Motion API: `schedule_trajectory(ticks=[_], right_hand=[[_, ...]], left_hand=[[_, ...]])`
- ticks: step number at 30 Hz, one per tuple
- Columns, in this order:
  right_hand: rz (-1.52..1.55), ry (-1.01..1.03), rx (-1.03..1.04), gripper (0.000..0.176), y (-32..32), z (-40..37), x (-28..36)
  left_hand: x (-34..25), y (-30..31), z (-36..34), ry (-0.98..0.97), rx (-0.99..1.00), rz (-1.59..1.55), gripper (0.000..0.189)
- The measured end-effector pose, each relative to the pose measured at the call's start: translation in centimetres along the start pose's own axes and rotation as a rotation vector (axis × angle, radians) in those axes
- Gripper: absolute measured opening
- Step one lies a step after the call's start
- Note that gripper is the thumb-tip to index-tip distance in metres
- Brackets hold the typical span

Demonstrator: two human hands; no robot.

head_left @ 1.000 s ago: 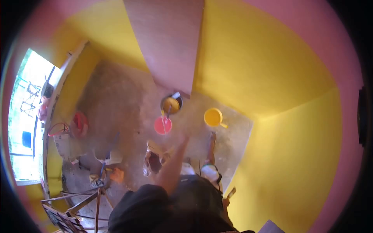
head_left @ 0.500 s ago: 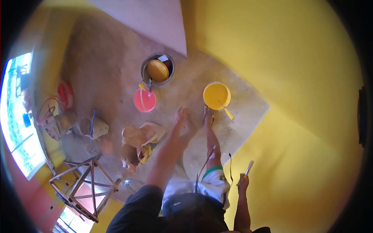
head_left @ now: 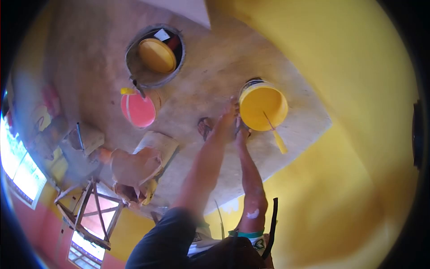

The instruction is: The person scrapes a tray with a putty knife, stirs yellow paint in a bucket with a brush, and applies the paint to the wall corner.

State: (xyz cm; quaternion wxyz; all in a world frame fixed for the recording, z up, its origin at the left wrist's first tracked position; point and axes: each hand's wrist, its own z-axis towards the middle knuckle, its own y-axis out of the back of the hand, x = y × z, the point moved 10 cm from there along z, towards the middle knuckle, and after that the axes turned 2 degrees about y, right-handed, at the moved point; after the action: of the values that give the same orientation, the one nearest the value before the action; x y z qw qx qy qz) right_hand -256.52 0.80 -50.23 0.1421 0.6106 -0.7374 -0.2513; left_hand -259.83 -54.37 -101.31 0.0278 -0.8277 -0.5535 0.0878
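Note:
My left hand (head_left: 231, 107) reaches down past my feet to the left rim of a bucket of yellow paint (head_left: 264, 94). Its fingers look closed at the rim, though they are small and blurred. The bucket leans, its mouth turned towards me and part of its outer wall showing on the far side. Over the near rim sticks a yellow handle (head_left: 280, 141) with a thin shaft that runs into the bucket. My sandalled feet stand just left of the bucket and below it. My right hand is outside the frame.
Left of my feet is a pink paint bucket (head_left: 141, 110) with a brush across its rim. Behind it a dark round tub (head_left: 134, 58) holds a yellow lid. Crumpled brown paper (head_left: 134, 166) and a wooden frame (head_left: 96, 210) lie at left. A yellow wall (head_left: 322, 201) rises at right.
My left hand has moved forward and right to the yellow bucket, which now leans. My right hand, earlier holding a paintbrush, has left the frame. My view has come lower.

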Motion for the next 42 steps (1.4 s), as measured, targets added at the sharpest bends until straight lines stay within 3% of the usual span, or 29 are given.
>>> schedule_trajectory(ticks=[4,6,8,11,14,16,18,20,22,25,28,30,34,39,40,42], right_hand=[[-0.052,0.025,0.016,0.018,-0.3,-0.2,0.5],[-0.073,0.048,0.014,0.018,-0.1,-0.2,0.6],[-0.093,0.087,0.006,0.018,-0.1,0.1,0.0],[-0.111,0.140,-0.020,0.018,0.7,0.2,0.8],[-0.143,0.217,-0.034,0.018,1.5,0.5,0.2],[-0.167,0.286,-0.051,0.018,2.1,0.6,0.0],[-0.194,0.373,-0.088,0.018,2.8,0.8,-0.7],[-0.232,0.498,-0.136,0.018,4.1,1.1,-1.8],[-0.295,0.658,-0.204,0.018,5.8,1.5,-3.5],[-0.406,0.913,-0.270,0.019,8.4,2.2,-3.4],[-0.558,1.161,-0.377,0.020,11.9,4.0,3.1],[-0.657,1.036,-0.330,0.021,14.8,7.4,8.8],[-0.435,0.916,-0.176,0.021,21.2,9.4,24.2],[-0.041,0.957,0.071,0.022,26.4,12.7,40.2],[-0.098,1.111,-0.029,0.022,26.6,6.8,44.5],[-0.294,1.330,-0.422,0.023,25.9,-2.6,48.9]], left_hand=[[-0.4,-1.3,-1.2,-0.014,0.063,-0.150,0.070],[-4.4,-0.3,-6.0,-0.522,-0.147,0.078,0.066],[-7.0,0.3,-8.1,-0.474,-0.327,0.254,0.054],[-12.3,-1.9,-16.7,-0.695,-0.630,0.575,0.036],[-12.5,-4.5,-19.9,-0.827,-0.730,0.711,0.024],[-11.1,-7.3,-20.2,-0.590,-0.354,0.673,0.021],[-9.4,-10.2,-21.8,-0.463,-0.289,0.855,0.027],[-7.0,-9.6,-23.8,-0.503,-0.432,0.796,0.034],[-7.5,-8.1,-29.5,-0.465,-0.355,0.741,0.037],[-6.9,-5.2,-39.7,-0.509,-0.420,0.640,0.042],[-4.8,-2.1,-48.8,-0.485,-0.442,0.454,0.044],[-2.7,0.8,-55.6,-0.467,-0.541,0.293,0.051],[4.0,6.5,-67.1,-0.543,-0.551,-0.118,0.054],[13.6,13.2,-81.5,-0.808,-0.562,-0.811,0.036],[16.2,14.5,-84.3,-0.865,-0.604,-0.940,0.035],[21.3,16.8,-88.5,-0.939,-0.665,-1.157,0.034]])
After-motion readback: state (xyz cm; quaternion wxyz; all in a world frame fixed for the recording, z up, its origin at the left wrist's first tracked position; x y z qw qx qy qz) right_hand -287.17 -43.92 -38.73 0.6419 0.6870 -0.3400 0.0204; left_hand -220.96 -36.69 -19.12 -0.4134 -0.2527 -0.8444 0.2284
